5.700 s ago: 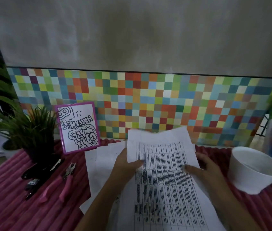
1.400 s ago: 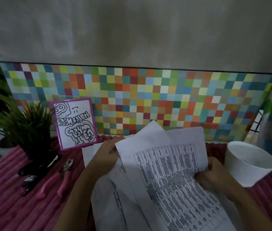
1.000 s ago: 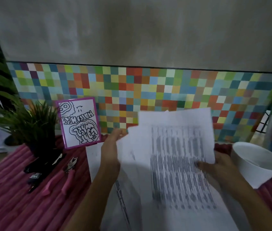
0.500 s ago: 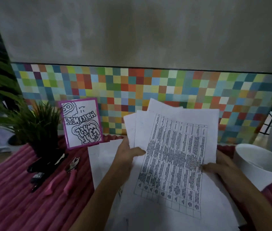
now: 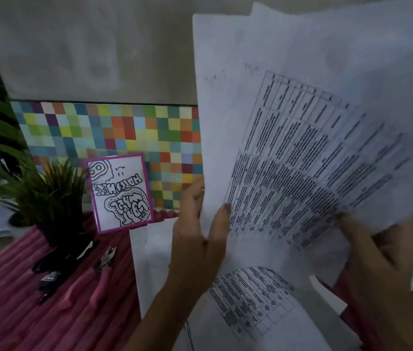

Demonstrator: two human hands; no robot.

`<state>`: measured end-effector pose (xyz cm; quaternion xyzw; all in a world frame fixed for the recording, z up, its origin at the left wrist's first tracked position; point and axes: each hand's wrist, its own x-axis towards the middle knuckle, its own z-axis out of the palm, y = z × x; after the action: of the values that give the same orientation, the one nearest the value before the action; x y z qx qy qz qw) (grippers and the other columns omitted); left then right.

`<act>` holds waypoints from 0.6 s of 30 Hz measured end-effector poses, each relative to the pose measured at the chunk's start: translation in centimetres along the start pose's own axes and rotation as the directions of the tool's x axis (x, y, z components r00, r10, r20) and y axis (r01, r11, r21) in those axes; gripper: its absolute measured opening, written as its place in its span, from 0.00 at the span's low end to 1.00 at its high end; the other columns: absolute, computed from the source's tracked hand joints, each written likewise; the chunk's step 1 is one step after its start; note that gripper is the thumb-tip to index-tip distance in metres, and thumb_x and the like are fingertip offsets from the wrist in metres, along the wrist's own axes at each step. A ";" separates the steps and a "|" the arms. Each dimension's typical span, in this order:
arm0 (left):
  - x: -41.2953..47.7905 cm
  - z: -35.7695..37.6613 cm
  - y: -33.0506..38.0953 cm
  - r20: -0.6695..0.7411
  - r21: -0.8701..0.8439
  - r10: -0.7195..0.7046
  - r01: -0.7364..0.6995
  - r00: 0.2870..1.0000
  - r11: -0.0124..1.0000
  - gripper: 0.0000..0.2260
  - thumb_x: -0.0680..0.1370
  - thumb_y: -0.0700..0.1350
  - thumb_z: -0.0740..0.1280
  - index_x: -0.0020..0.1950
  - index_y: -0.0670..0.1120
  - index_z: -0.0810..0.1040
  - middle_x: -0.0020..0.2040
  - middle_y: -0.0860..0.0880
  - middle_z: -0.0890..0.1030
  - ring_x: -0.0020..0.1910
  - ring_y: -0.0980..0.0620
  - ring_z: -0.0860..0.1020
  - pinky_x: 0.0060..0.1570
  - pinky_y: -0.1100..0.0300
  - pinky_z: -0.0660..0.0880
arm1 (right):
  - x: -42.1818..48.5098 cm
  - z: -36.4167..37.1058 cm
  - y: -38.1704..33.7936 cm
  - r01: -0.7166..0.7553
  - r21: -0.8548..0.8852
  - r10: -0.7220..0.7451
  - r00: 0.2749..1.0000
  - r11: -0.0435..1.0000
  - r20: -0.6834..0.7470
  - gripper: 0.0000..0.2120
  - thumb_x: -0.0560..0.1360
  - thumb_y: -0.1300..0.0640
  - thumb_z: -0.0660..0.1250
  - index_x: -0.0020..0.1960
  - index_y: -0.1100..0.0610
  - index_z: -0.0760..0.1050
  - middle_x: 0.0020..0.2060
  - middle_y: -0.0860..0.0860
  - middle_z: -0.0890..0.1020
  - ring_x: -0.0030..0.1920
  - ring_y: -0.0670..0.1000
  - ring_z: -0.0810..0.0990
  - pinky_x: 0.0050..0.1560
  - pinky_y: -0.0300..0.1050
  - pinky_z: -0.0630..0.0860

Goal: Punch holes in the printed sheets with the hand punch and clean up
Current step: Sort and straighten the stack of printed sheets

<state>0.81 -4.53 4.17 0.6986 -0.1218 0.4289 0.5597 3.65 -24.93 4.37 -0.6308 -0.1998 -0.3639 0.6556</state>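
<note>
Aloft, printed sheets point(image 5: 301, 148) fan above left grip point(image 5: 198, 239) and right grip point(image 5: 377, 262).

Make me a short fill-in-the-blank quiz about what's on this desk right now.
The left hand and right hand are ____ gripping the printed sheets.
The hand punch has ____ handles.
It lies untouched on the cloth, to the ____ of the left hand.
Missing words: both, pink, left.
</note>
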 end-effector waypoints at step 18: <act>-1.2 1.1 -0.7 -0.089 -0.008 -0.230 0.230 0.969 0.973 0.08 0.77 0.40 0.69 0.53 0.48 0.73 0.42 0.62 0.81 0.42 0.64 0.79 0.40 0.74 0.72 | 0.4 -0.5 4.2 -0.178 0.037 0.180 0.981 0.983 -0.071 0.20 0.76 0.63 0.69 0.29 0.52 0.66 0.22 0.51 0.66 0.25 0.47 0.63 0.27 0.47 0.59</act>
<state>1.04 -5.64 2.74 0.6887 -0.0143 0.3921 0.6098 6.88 -25.72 1.71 -0.6223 -0.1236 -0.3236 0.7020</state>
